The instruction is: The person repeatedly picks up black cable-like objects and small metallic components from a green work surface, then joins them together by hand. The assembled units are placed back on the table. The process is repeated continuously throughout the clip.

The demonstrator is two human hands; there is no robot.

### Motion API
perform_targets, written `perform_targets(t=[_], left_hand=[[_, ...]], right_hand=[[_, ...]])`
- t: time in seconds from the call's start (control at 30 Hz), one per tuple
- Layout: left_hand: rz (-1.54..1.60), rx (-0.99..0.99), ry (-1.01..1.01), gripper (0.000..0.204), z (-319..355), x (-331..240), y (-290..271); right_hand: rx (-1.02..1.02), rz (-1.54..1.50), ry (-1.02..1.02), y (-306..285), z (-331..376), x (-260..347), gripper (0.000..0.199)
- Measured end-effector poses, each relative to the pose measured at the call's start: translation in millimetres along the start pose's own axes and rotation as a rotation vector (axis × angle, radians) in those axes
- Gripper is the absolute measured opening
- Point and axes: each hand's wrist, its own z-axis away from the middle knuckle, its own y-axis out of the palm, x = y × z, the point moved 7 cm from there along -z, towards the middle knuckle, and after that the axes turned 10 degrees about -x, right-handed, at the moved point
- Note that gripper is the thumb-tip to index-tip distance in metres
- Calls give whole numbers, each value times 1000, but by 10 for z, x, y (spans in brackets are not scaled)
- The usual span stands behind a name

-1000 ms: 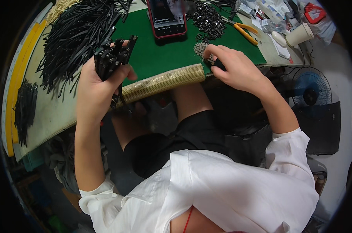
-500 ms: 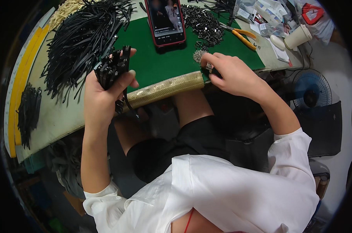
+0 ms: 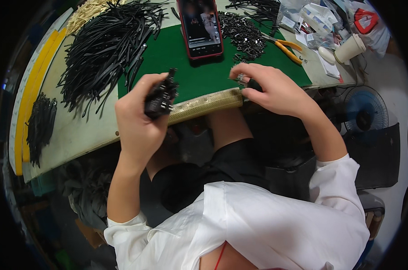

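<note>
One left hand (image 3: 141,108), eleven o'clock from the chest, wraps its fingers round slim black strips (image 3: 161,98). At one o'clock, the right hand (image 3: 276,90) curls its fingers about a small silvery piece (image 3: 240,78), pinch unclear; at twelve stands a red-cased phone (image 3: 203,33).

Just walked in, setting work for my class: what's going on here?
The person's left hand grips a bundle of black strips. The right hand curls about something small and dark, too hidden to name. Beyond, a phone and small black pieces are on a green mat, with orange-handled pliers at its edge.
</note>
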Motion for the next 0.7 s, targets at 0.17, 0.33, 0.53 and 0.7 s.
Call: perform_targets(t=[0.17,0.33,0.53,0.7], left_hand=[[-67,-141,291,45,93,-191,63],[-31,-183,370,47,152,-293,61],[-26,-190,397,48,179,-313,68],[-81,-187,412,49,228,-324,68]], right_hand=[[75,-1059,309,254,138,576,37],[92,-1175,256,400,183,755,44],[105,-1252,236,378,200,828,37],[131,-1344,324,396,240,841,32]])
